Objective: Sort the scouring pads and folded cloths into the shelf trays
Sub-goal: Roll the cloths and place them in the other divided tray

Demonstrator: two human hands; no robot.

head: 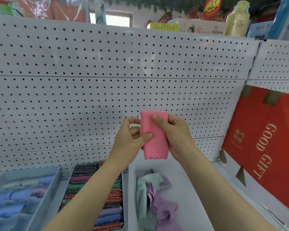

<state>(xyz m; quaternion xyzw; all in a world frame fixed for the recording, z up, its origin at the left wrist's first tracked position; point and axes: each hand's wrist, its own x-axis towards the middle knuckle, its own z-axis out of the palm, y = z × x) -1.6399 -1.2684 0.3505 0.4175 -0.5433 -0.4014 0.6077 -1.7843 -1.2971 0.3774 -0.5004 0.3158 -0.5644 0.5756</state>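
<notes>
I hold a folded pink cloth (155, 140) upright in front of the pegboard, above the trays. My left hand (132, 139) pinches its left edge between thumb and fingers. My right hand (175, 135) grips its right side, thumb on the front near the top. Below, a middle tray (125, 189) holds a row of glittery scouring pads (110, 212) in several colours, partly hidden by my left forearm. A right tray (190, 180) holds loose mint and purple cloths (155, 200). A left tray (45, 194) holds folded blue and pastel cloths (15, 199).
A white pegboard wall (107, 80) stands behind the trays. A red gift box (265, 147) leans at the right. Packaged goods line the top shelf (198, 27).
</notes>
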